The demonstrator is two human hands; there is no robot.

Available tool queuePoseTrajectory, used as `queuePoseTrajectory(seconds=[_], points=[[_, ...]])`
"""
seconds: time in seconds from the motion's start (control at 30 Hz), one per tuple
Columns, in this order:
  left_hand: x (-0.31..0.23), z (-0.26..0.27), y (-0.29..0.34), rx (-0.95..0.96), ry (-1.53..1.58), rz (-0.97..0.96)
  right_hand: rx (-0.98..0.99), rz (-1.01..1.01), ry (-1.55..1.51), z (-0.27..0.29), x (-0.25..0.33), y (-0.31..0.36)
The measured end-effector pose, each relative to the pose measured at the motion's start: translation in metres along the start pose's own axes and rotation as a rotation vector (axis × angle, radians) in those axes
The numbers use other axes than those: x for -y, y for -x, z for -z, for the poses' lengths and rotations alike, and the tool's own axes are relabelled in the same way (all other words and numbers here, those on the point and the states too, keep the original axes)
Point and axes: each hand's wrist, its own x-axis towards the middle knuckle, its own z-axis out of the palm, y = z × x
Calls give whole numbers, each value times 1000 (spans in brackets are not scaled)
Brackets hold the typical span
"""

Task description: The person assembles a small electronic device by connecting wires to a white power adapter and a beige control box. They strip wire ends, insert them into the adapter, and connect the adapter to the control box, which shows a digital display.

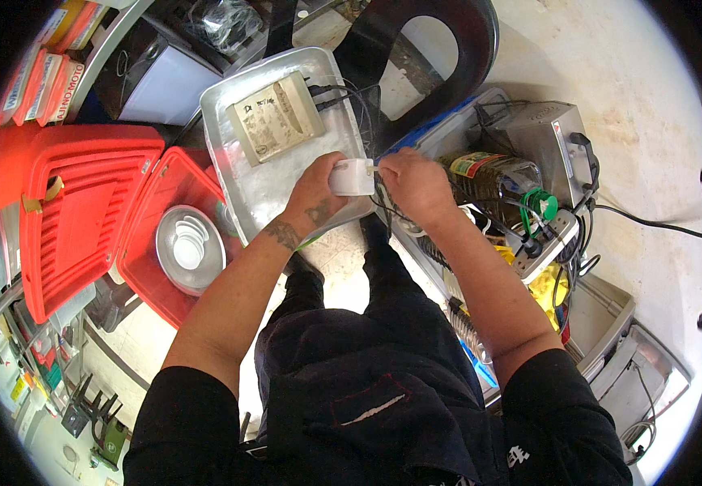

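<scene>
- Over the right edge of a grey tray [250,194], a small white block [353,177] was held up between both hands.
- Left hand [319,190] – wrapped around the block's left end, gripping it.
- Right hand [417,185] – fingers bunched at the block's right end; I couldn't tell whether they pinched anything.
- Inside the tray lay a flat beige box [276,117].
- Rightward stood a bottle [493,185] with a green cap.
- Leftward, a red crate [139,257] held a metal bowl [201,278] of white dishes [188,243].

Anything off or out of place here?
Yes: at right, a power strip sits tilted close beside a green-capped plastic bottle of liquid; electrics that near liquid look odd. I see no spill.
</scene>
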Motion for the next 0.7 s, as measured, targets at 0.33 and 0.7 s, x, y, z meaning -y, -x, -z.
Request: queuePoseTrajectory(seconds=[0.33, 0.7], points=[[-8, 9, 4, 35, 9, 23, -6, 50, -35, 2, 0, 5], [-5, 10, 4, 96, 28, 21, -9, 45, -65, 6, 5, 13]])
